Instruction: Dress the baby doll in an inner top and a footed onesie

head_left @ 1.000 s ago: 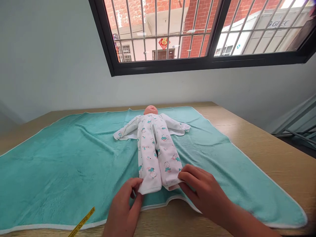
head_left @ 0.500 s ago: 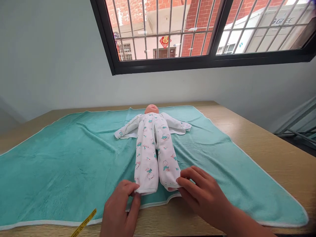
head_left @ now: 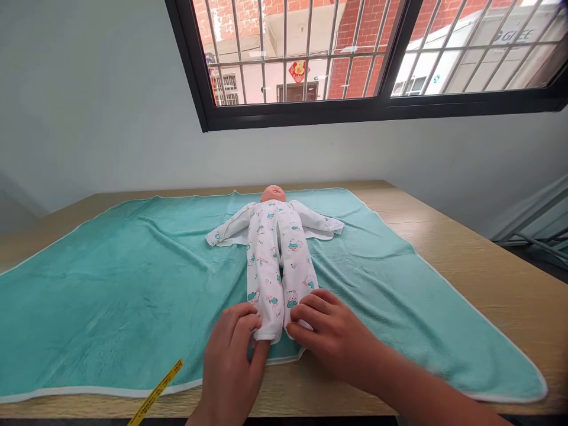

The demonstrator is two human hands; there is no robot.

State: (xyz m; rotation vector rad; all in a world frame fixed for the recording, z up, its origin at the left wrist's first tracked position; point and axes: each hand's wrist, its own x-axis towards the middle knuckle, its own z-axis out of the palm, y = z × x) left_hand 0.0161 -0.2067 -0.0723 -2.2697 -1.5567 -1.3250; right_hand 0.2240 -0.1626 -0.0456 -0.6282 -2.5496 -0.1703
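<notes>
A baby doll [head_left: 273,193] lies on its back on a teal blanket [head_left: 110,284], dressed in a white printed sleepsuit [head_left: 275,248] with the sleeves spread out. My left hand [head_left: 233,364] pinches the cuff of the left trouser leg near the blanket's front edge. My right hand [head_left: 331,337] is closed on the cuff of the right trouser leg. The two legs lie close together between my hands.
The blanket covers most of a wooden table [head_left: 479,266] that stands against a pale wall under a barred window [head_left: 355,53]. A yellow measuring tape [head_left: 155,393] pokes in at the front left edge. Bare wood shows on the right.
Both hands have moved inward, bringing the two trouser legs together. The right hand has shifted left and now covers the right cuff.
</notes>
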